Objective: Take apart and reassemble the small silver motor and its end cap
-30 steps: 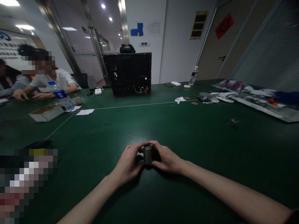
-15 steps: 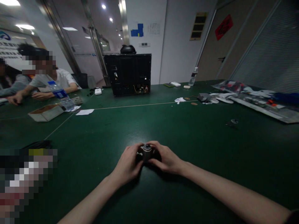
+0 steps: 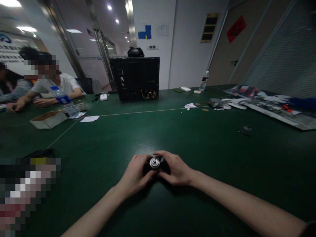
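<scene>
Between both hands is a small dark metal cylinder (image 3: 154,163), its round silver end and short central stub facing up toward me. My left hand (image 3: 137,172) curls around its left side, with the thumb at the near edge and the fingers at the far edge. From the right, my right hand (image 3: 176,169) grips it too, index finger over the far side and thumb by the near side. The cylinder's lower body is mostly hidden by my fingers. Both hands are low over the green table (image 3: 138,135).
A small metal part (image 3: 247,128) lies to the right. Beyond it is a board with loose items (image 3: 283,113). At the back stands a black panel-backed device (image 3: 138,77). An open box (image 3: 48,120) and a water bottle (image 3: 65,102) are at left, near a seated person (image 3: 66,82).
The cylinder has tipped toward me, so its round silver end now shows more fully and its side less. My hands have shifted only slightly around it.
</scene>
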